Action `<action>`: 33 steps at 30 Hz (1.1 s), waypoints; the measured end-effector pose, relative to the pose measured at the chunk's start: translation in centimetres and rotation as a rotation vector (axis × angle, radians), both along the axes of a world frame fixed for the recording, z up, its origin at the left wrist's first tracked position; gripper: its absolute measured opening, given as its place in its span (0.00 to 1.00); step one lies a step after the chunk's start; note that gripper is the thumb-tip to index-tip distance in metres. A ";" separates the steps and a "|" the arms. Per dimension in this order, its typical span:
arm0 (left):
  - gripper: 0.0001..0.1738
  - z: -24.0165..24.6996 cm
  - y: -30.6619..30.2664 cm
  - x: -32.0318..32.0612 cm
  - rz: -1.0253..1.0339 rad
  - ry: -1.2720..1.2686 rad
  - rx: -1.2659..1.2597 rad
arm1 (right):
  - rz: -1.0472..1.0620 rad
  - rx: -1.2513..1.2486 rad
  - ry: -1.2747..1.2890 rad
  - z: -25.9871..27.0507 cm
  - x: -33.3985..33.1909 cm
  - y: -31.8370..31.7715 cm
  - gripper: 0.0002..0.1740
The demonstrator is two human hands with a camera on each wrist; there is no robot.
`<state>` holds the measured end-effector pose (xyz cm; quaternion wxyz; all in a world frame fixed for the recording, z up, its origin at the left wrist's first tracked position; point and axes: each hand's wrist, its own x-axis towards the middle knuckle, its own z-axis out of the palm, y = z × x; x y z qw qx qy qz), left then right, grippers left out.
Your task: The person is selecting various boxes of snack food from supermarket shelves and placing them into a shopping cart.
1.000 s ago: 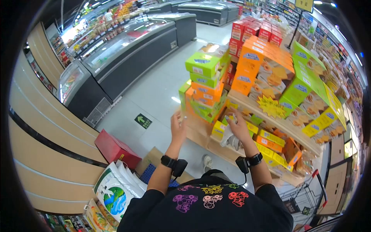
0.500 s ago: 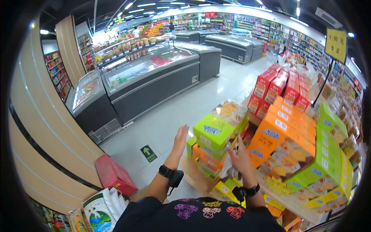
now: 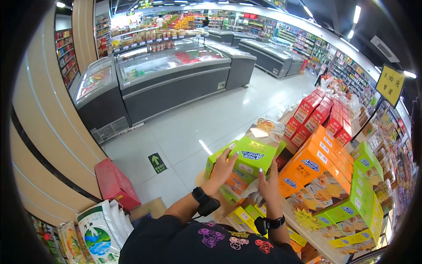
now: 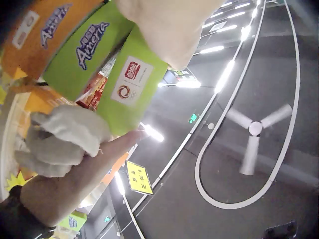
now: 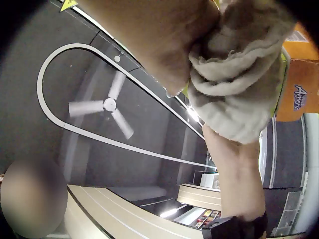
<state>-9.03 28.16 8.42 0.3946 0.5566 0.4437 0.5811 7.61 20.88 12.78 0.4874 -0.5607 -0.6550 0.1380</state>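
Observation:
In the head view, a green box [image 3: 252,155] tops a stack of green and orange boxes, between both hands. My left hand [image 3: 223,168] grips its left side, the thumb at the front. My right hand [image 3: 269,185] is at its right front corner, with a greyish-white cloth [image 3: 253,190] bunched in its palm. The left wrist view shows the green box [image 4: 130,82] close up beside the cloth [image 4: 65,137]. The cloth [image 5: 237,82] partly hides the box stack in the right wrist view. The right fingers' far side is hidden.
Orange boxes [image 3: 307,165] and red boxes [image 3: 318,110] are stacked on the display at the right. A yellow sign [image 3: 389,83] stands behind. Freezers [image 3: 176,90] line the far side of the floor; a red box [image 3: 115,184] sits at the left.
My left hand has moved right from beside the stack onto the green box. My right hand, with the cloth, has come up to the box's right side. The head view has tilted up.

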 end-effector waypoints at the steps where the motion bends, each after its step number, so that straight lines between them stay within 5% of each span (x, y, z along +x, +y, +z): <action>1: 0.17 0.7 -1.3 -0.2 0.010 -0.020 0.013 | 0.002 0.023 0.017 0.1 -0.2 -0.5 0.36; 8: 0.17 4.4 -9.7 -3.1 -0.096 -0.219 0.171 | 0.053 0.108 0.260 0.9 -3.1 -7.8 0.34; 11: 0.18 2.2 -12.8 -3.7 -0.143 -0.081 0.272 | 0.032 0.088 0.407 1.9 -4.1 -13.3 0.36; 14: 0.21 1.9 -17.4 -2.5 -0.328 -0.223 0.286 | 0.015 0.185 0.432 3.2 -4.1 -18.8 0.38; 22: 0.30 -0.8 -28.5 4.9 -0.731 -0.255 0.525 | -0.348 0.162 0.396 -1.4 -0.6 -39.1 0.57; 28: 0.29 -1.5 -38.9 13.4 -1.302 -0.267 0.269 | -0.569 0.215 0.788 -3.0 -1.7 -53.2 0.53; 33: 0.19 -5.0 -53.2 19.8 -1.647 -0.189 0.208 | -1.120 0.413 0.911 -9.5 -1.9 -64.6 0.44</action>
